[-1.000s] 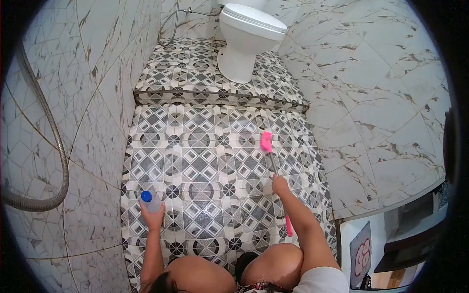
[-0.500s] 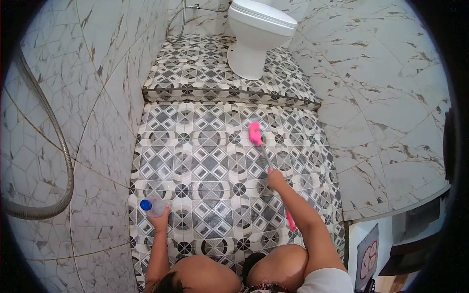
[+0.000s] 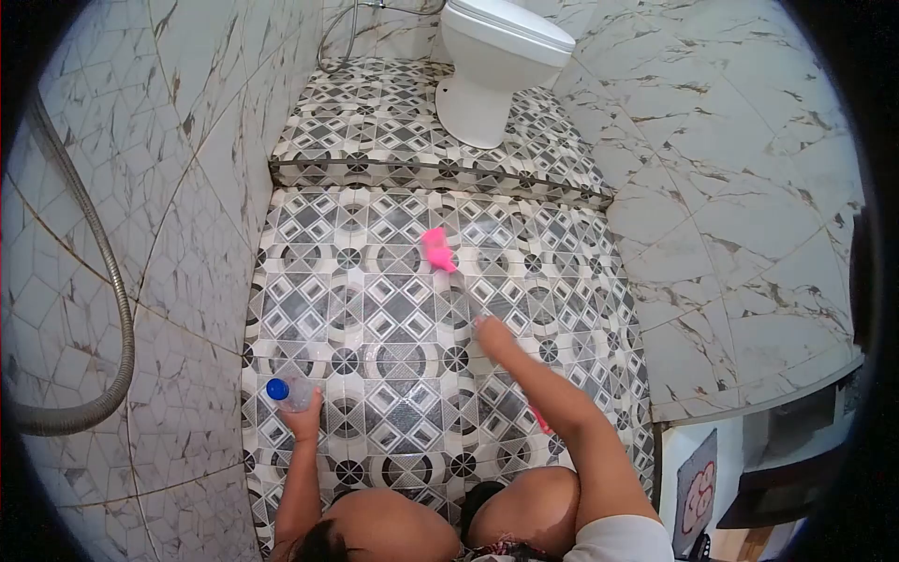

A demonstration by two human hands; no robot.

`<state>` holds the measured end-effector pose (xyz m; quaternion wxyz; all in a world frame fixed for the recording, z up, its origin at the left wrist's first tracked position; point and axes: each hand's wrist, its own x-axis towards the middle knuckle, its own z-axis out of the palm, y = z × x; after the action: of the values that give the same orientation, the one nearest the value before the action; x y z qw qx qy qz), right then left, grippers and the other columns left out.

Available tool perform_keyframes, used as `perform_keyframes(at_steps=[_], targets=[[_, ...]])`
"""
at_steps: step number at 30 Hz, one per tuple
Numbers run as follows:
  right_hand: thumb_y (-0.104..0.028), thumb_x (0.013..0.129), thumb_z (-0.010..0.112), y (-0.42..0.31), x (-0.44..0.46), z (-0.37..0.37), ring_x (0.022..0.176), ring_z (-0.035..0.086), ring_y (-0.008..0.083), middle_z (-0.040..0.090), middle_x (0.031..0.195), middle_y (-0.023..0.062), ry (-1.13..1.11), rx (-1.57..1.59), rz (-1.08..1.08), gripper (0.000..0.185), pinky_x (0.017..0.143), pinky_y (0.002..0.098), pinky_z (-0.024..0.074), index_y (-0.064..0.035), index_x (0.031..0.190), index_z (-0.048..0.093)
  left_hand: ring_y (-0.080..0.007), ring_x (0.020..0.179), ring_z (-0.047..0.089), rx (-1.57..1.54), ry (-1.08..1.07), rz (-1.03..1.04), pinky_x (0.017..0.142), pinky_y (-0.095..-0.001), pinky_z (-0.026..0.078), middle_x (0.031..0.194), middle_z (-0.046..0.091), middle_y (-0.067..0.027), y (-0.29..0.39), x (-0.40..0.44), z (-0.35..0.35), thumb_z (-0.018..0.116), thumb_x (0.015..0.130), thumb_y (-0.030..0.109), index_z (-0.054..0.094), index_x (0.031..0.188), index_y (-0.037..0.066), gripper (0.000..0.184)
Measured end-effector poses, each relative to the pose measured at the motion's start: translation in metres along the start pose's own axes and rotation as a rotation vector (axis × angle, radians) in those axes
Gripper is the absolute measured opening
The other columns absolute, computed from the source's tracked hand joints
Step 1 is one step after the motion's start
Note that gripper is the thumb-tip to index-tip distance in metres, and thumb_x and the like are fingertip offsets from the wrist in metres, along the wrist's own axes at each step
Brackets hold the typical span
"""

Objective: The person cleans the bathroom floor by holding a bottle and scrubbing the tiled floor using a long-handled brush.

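Note:
My left hand point(image 3: 303, 416) is wrapped round a clear plastic bottle point(image 3: 297, 394) with a blue cap, tilted to the left above the floor near the left wall. My right hand point(image 3: 493, 339) grips the thin metal handle of a pink brush point(image 3: 437, 250). The pink head rests on the patterned floor tiles point(image 3: 403, 309) near the middle, and the handle's pink end shows below my right forearm. Wet, shiny patches lie on the tiles.
A white toilet point(image 3: 501, 66) stands on a raised tiled step point(image 3: 375, 174) at the back. A flexible metal hose point(image 3: 112, 272) hangs along the left wall. At the lower right, a grey mat point(image 3: 695, 492) lies beyond the floor's edge.
The pink brush head has moved left across the floor, with my right hand following it. My left hand still holds the bottle, now tilted further left. The view has shifted slightly.

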<state>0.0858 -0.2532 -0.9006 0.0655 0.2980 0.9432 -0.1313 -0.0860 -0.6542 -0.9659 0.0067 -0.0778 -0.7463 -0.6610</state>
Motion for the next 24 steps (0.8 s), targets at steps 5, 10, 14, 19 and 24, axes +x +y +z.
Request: perform_keyframes(at_steps=[5,10,14,19,24], targets=[[-0.038,0.094,0.037,-0.097,-0.048,0.014,0.078,0.062,0.0387,0.062,0.080,0.0218,-0.298,-0.004,-0.167,0.040,0.070,0.0470,0.0494,-0.0013,0.095,0.055,-0.0214,0.098,0.056,-0.043,0.062,-0.014,0.087,-0.0330,0.044,0.110,0.057,-0.0105,-0.007,-0.005,0.005,0.078,0.066,0.012,0.052,0.114,0.001,0.055],[-0.031,0.094,0.038,-0.033,0.000,-0.020,0.077,0.062,0.0375,0.064,0.084,0.0209,-0.037,0.069,-0.059,0.038,0.066,0.0464,0.0502,-0.0023,0.086,0.062,-0.0214,0.098,0.056,-0.044,0.031,0.008,0.088,-0.0324,0.044,0.109,0.057,-0.0096,0.021,-0.005,0.006,0.078,0.066,0.010,0.051,0.113,0.001,0.054],[-0.018,0.093,0.038,-0.048,0.007,-0.002,0.078,0.062,0.0367,0.060,0.083,0.0232,-0.136,-0.081,-0.083,0.028,0.067,0.0442,0.0504,0.0021,0.093,0.058,-0.0204,0.100,0.055,-0.035,0.007,-0.007,0.089,-0.0322,0.043,0.111,0.056,-0.0088,0.013,-0.003,0.003,0.075,0.068,0.006,0.052,0.115,0.002,0.052],[-0.045,0.092,0.037,-0.137,-0.046,-0.036,0.090,0.061,0.0385,0.062,0.098,0.0233,-0.440,-0.062,-0.098,0.052,0.082,0.0480,0.0461,0.0022,0.100,0.058,-0.0203,0.099,0.055,-0.025,-0.021,-0.016,0.088,-0.0327,0.043,0.110,0.057,-0.0089,0.004,-0.004,0.002,0.075,0.068,0.006,0.053,0.114,0.002,0.051],[-0.038,0.093,0.039,-0.038,0.019,-0.007,0.088,0.061,0.0389,0.063,0.093,0.0231,-0.200,-0.043,0.093,0.044,0.075,0.0467,0.0491,0.0011,0.099,0.057,-0.0202,0.100,0.056,-0.046,-0.002,-0.005,0.087,-0.0329,0.044,0.111,0.057,-0.0094,0.006,-0.003,0.001,0.076,0.067,0.008,0.053,0.114,0.001,0.052]])
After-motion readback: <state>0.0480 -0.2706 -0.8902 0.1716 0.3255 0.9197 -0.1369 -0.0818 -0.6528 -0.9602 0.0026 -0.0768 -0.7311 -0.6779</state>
